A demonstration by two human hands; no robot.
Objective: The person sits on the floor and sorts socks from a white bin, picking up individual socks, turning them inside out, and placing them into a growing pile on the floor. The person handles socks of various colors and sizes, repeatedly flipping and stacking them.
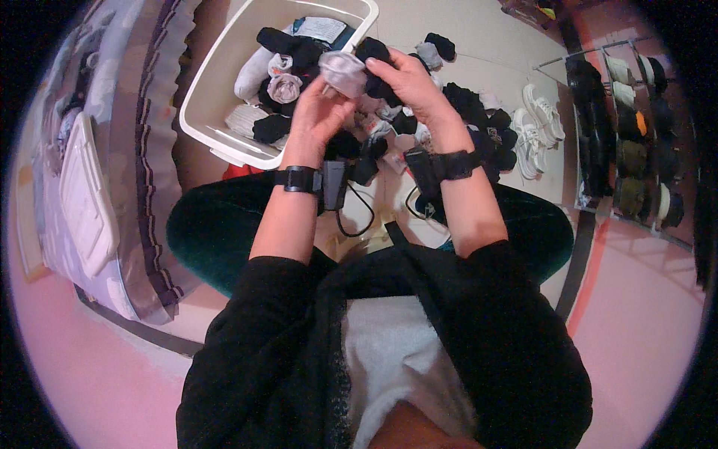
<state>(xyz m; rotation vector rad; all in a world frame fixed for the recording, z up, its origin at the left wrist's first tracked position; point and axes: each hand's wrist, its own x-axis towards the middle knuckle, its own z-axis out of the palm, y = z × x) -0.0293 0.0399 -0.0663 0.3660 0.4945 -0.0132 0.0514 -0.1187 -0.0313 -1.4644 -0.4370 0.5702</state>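
Observation:
A light grey rolled-up sock (343,73), blurred, sits in my left hand (324,112) above the near rim of a white plastic bin (193,120). Close beside it is my right hand (412,84), its thumb tip by the sock's right edge. Black fabric (373,50) lies at the right fingertips; whether they grip it is unclear. Inside the bin are several rolled socks, among them a pinkish-grey one (285,88) and a ribbed white one (245,120). A heap of loose dark and light socks (463,101) spreads over the floor beneath and right of my hands.
A packet with a white printed label (320,29) rests in the bin. White sneakers (533,134) and a shoe rack with shoes (631,151) stand to the right. A white lid (87,191) leans against the draped bed (120,140) on the left.

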